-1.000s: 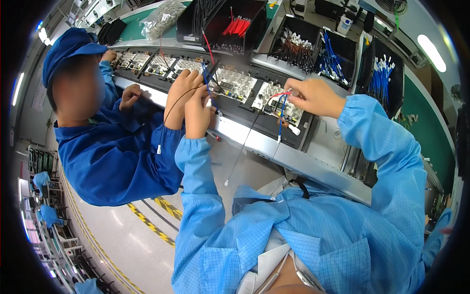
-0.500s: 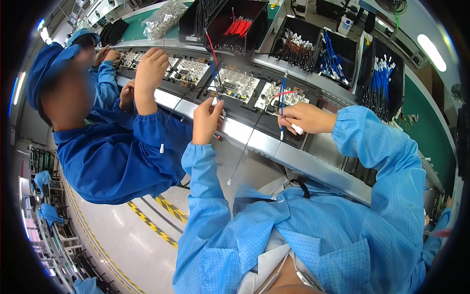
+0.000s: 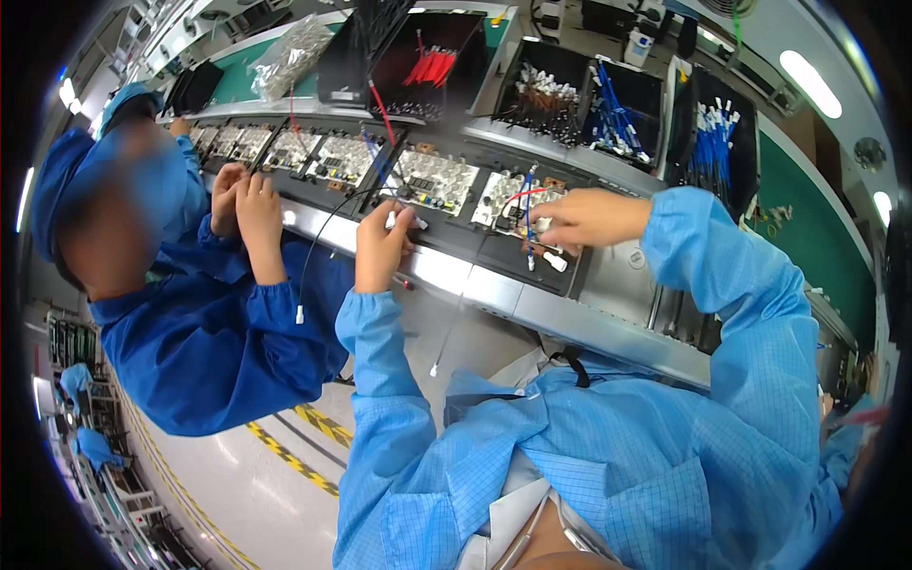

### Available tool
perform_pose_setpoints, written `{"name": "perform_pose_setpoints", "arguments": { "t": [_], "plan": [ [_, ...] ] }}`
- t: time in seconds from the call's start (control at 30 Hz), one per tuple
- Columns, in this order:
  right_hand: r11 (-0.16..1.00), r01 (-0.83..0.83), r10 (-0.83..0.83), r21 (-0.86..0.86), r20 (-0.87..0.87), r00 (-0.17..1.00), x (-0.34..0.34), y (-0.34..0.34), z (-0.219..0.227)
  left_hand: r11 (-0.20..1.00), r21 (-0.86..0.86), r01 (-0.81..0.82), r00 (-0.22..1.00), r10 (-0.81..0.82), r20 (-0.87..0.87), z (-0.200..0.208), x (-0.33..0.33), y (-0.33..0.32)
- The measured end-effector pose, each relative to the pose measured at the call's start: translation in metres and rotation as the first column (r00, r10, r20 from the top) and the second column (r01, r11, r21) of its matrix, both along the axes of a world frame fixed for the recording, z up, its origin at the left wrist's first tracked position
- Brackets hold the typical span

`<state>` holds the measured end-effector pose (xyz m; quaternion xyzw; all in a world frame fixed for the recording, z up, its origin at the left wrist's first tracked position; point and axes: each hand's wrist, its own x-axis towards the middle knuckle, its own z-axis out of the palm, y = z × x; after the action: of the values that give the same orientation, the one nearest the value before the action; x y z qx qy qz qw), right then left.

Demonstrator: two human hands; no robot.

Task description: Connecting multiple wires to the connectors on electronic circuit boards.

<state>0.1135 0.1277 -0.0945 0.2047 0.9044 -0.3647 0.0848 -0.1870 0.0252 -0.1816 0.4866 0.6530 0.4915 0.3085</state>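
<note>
My left hand is closed in a pinch on a white wire connector, at the front edge of the line and just below a circuit board with clear domes. To the right, the fingers of my right hand are bent together over another circuit board; what they pinch is partly hidden. A blue wire stands beside those fingertips, and a red wire arches over the board. Just below the fingers is a white connector. A thin dark wire hangs over the front rail.
Black bins of red wires, brown wires and blue wires stand behind the boards. A metal rail runs along the front. At my left sits a co-worker in dark blue, both hands by the line.
My right hand has shifted slightly over its board, and the white connector now sits below its fingers. The co-worker's raised hand has come down beside their other hand. The whole view has shifted slightly.
</note>
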Motion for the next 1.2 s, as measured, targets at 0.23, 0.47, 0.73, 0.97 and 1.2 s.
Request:
{"name": "perform_pose_setpoints", "arguments": {
  "t": [0.23, 0.47, 0.73, 0.97, 1.2],
  "plan": [
    [0.903, 0.408, -0.374, 0.137, -0.219, 0.901, 0.084, 0.086, 0.102, 0.998, 0.055, -0.031, 0.998, 0.033, -0.050, -0.007, 0.001, -0.002],
    [0.575, 0.570, -0.814, 0.587, 0.336, 0.474, 0.224, 0.179, 0.075, 0.983, 0.124, -0.138, 0.986, 0.149, -0.078, -0.012, 0.014, -0.020],
    [0.461, 0.765, -0.888, 0.451, 0.245, 0.390, 0.250, 0.186, 0.002, 0.919, 0.356, -0.172, 0.942, 0.259, -0.213, -0.016, 0.030, -0.028],
    [0.453, 0.717, -0.881, 0.530, 0.143, 0.451, 0.249, 0.183, 0.002, 0.909, 0.369, -0.193, 0.942, 0.276, -0.188, -0.026, 0.030, -0.027],
    [0.417, 0.694, -0.875, 0.586, 0.055, 0.480, 0.255, 0.194, -0.013, 0.905, 0.372, -0.205, 0.946, 0.281, -0.161, -0.024, 0.033, -0.027]
  ]
}}
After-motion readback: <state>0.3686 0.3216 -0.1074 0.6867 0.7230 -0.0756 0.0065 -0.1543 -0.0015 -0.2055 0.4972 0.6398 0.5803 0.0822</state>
